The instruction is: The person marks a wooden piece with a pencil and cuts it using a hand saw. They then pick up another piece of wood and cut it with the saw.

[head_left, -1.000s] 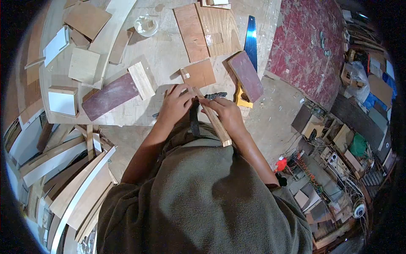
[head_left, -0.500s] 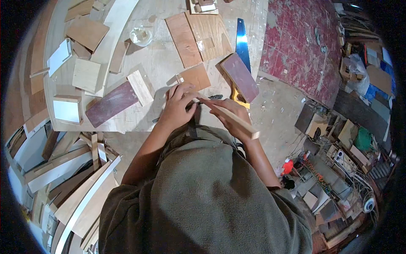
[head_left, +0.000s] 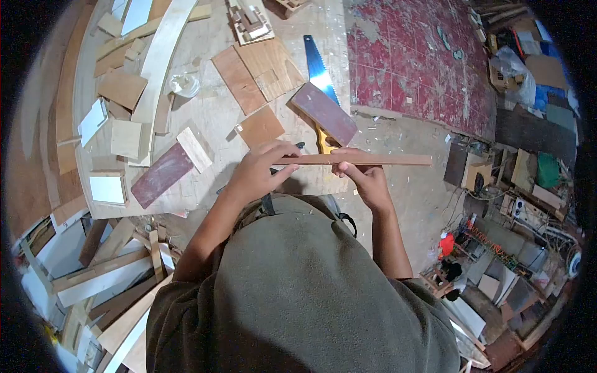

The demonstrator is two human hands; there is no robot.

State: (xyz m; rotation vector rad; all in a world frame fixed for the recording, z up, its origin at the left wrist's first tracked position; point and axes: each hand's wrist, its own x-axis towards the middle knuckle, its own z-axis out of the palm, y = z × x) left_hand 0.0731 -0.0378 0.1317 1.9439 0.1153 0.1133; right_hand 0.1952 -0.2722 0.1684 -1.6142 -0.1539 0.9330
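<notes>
A narrow wooden strip (head_left: 398, 160) lies level across the front of my body, its longer free end pointing right. My left hand (head_left: 258, 171) is closed around its left end, thumb below and fingers above. Nearer its middle, my right hand (head_left: 368, 180) pinches it between thumb and fingers. Both hands are above the table's front edge. Beyond them lie a small brown wood piece (head_left: 260, 126) and a purple-faced board (head_left: 326, 113). That board partly covers a handsaw (head_left: 320, 74) with a yellow handle. A dark object beneath my left hand is mostly hidden.
Another purple-faced board (head_left: 163, 176) with a pale block (head_left: 194, 149) across its end is at left on the table. A clear cup (head_left: 185, 84) and two flat boards (head_left: 267, 68) sit farther back. Offcuts (head_left: 112, 273) pile up at lower left; tools and cables crowd the right.
The strip has swung from slanting toward me to level across, and my right hand has turned with it, its thumb now showing. The whole view has shifted, with table items appearing farther left.
</notes>
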